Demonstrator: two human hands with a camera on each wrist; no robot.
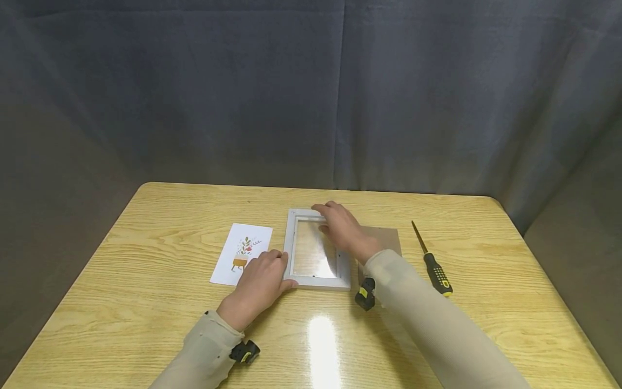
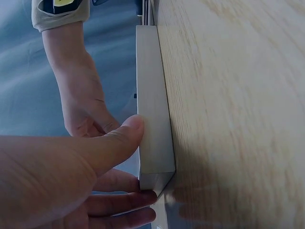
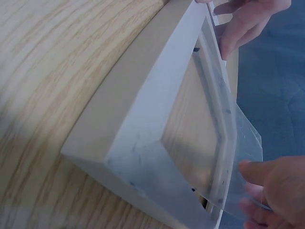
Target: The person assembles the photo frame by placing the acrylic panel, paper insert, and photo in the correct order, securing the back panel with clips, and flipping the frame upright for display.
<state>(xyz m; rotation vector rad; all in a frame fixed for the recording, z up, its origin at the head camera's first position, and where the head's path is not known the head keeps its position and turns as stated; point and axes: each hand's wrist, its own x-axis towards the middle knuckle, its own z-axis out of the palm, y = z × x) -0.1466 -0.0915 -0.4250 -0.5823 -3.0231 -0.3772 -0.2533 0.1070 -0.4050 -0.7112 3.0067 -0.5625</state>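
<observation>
A white picture frame point(image 1: 318, 282) lies flat on the table, its inner recess facing up. My left hand point(image 1: 261, 281) grips its near left corner, thumb on the near side and fingers along the left side. Over the far part of the frame, my right hand point(image 1: 342, 229) pinches a clear sheet point(image 3: 248, 136). In the right wrist view the sheet slants up out of the recess, with its lower edge close to the frame's inner edge. Small dark tabs show along that inner edge.
Left of the frame lies a white card point(image 1: 243, 246) with a plant drawing, partly behind my left hand. A brown backing board point(image 1: 389, 237) is under my right forearm. Further right rests a screwdriver point(image 1: 437, 273) with a black and yellow handle. Dark curtains point(image 1: 243, 108) hang behind the table.
</observation>
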